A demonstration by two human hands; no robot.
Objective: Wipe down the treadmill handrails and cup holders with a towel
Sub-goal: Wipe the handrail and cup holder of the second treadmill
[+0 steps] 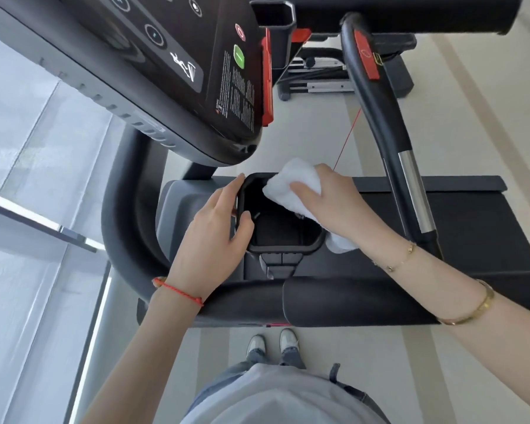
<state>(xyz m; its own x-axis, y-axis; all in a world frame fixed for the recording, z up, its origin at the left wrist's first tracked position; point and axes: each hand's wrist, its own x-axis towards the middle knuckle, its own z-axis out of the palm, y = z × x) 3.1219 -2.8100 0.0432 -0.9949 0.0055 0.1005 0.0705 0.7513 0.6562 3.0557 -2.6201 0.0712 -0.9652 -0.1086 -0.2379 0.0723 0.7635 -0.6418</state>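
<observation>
A black cup holder (283, 247) with a squarish rim sits at the middle of the frame, below the treadmill console (178, 65). My right hand (334, 206) grips a folded white towel (291, 182) and presses it on the holder's upper right rim; a tail of towel hangs out under my wrist. My left hand (211, 231) rests on the holder's left rim, thumb hooked over the edge and fingers spread along it. A black handrail (377, 117) with a silver sensor band runs down the right side. A padded front handrail (349, 301) crosses below the holder.
A curved black side rail (120, 228) wraps the left side next to a glass wall (28, 148). A second cup holder (276, 22) and a red safety clip (366, 58) are at the top. The treadmill belt (487, 228) lies right. My shoes (273, 341) stand on pale flooring.
</observation>
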